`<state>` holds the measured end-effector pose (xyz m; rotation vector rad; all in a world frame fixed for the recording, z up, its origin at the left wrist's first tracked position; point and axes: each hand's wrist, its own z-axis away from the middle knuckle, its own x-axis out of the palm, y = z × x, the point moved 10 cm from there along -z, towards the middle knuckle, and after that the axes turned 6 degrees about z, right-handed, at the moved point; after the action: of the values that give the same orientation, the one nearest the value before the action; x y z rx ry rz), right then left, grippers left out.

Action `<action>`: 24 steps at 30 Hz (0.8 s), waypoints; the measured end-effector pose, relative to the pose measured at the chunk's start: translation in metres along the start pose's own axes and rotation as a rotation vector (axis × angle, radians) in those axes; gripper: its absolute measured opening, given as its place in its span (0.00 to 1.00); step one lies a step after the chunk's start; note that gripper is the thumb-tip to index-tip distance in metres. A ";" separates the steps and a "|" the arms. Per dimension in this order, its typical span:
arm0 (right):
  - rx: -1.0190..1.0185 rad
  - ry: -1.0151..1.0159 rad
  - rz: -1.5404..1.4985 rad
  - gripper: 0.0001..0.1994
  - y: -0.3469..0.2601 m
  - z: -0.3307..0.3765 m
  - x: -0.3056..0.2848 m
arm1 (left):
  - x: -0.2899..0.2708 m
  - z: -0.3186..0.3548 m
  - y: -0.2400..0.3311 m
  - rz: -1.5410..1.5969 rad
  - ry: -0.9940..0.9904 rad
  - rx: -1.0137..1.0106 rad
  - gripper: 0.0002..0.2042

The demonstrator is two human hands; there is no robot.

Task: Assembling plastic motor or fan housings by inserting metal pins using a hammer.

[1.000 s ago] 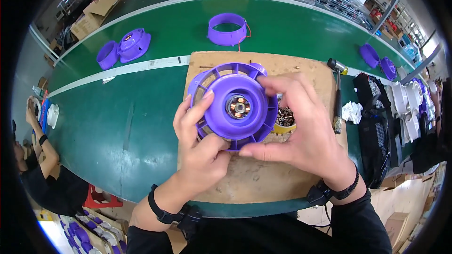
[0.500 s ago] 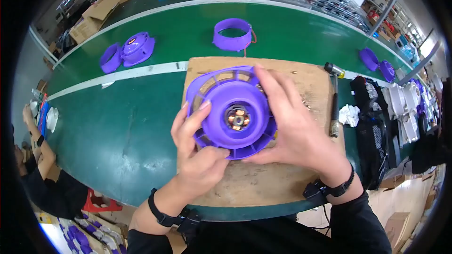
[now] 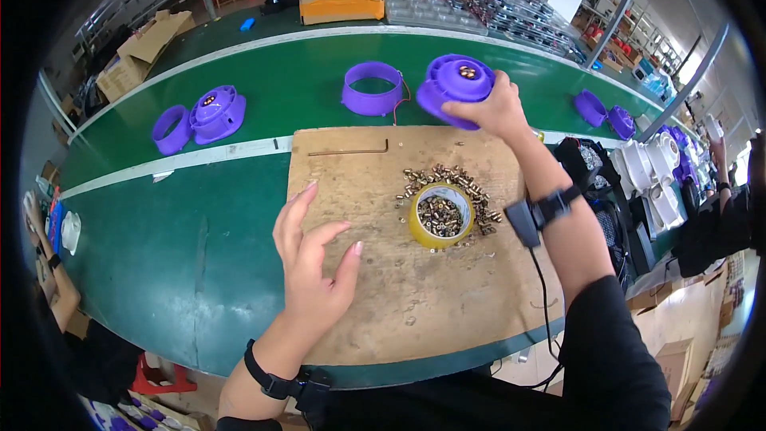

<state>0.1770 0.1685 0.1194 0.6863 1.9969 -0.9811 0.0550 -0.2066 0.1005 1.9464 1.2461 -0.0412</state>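
- The right hand [image 3: 491, 108] was closed around a purple fan housing [image 3: 453, 84], gripping it at its near edge above the far side of the wooden board [image 3: 375, 271].
- The left hand [image 3: 311, 259] hovered over the board's near left part, fingers spread and holding nothing.
- A yellow tape roll [image 3: 439, 219] filled with small brass screws [image 3: 451, 183] sat between the hands.
- A hex key [image 3: 351, 150] lay near the board's far edge.
- A purple ring [image 3: 373, 89] stood just left of the housing on the green tabletop [image 3: 159, 255].

Two purple fan housings [image 3: 455, 84] [image 3: 214, 112], two purple rings [image 3: 372, 88] [image 3: 169, 128], one yellow tape roll [image 3: 441, 215] of screws, one hex key [image 3: 349, 150], two hands [image 3: 313, 263] [image 3: 495, 108]
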 end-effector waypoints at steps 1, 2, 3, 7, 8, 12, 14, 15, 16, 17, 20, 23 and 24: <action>0.111 -0.007 0.044 0.59 0.021 -0.014 0.011 | -0.001 0.001 -0.002 -0.002 0.003 0.000 0.16; 0.222 -0.013 0.089 0.58 0.041 -0.022 0.021 | 0.000 0.002 -0.007 -0.007 -0.004 -0.020 0.14; 0.220 -0.010 0.091 0.58 0.048 -0.027 0.029 | 0.000 0.002 -0.011 -0.009 -0.013 -0.039 0.13; 0.206 -0.102 0.131 0.51 0.083 -0.043 0.066 | -0.001 0.005 -0.016 0.004 -0.008 -0.068 0.12; 0.133 -0.103 0.114 0.46 0.086 -0.047 0.070 | 0.002 0.004 -0.016 0.014 -0.017 -0.067 0.12; -0.033 0.118 0.215 0.29 0.090 -0.039 0.054 | 0.007 0.003 -0.019 0.041 -0.034 -0.096 0.10; -0.076 0.153 0.043 0.17 0.064 -0.016 0.035 | 0.003 0.006 -0.026 0.032 -0.034 -0.129 0.10; -0.058 0.130 -0.013 0.15 0.069 -0.003 0.026 | 0.003 0.006 -0.029 0.041 -0.033 -0.143 0.09; -0.047 0.107 -0.073 0.14 0.077 0.011 0.014 | 0.003 0.004 -0.031 0.029 -0.025 -0.148 0.09; -0.043 0.081 -0.023 0.15 0.081 0.028 0.005 | 0.002 0.003 -0.035 0.046 -0.004 -0.156 0.09; -0.039 0.066 0.188 0.15 0.084 0.084 -0.012 | -0.009 0.003 -0.054 0.014 0.047 -0.191 0.09; 0.004 0.066 0.241 0.17 0.102 0.123 -0.026 | -0.015 -0.007 -0.086 0.029 0.058 -0.237 0.09; -0.018 0.090 0.217 0.18 0.105 0.133 -0.025 | -0.013 -0.010 -0.101 0.074 0.042 -0.278 0.09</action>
<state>0.3229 0.1145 0.0474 0.9306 1.9570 -0.8148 -0.0332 -0.1908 0.0519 1.7570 1.1394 0.2012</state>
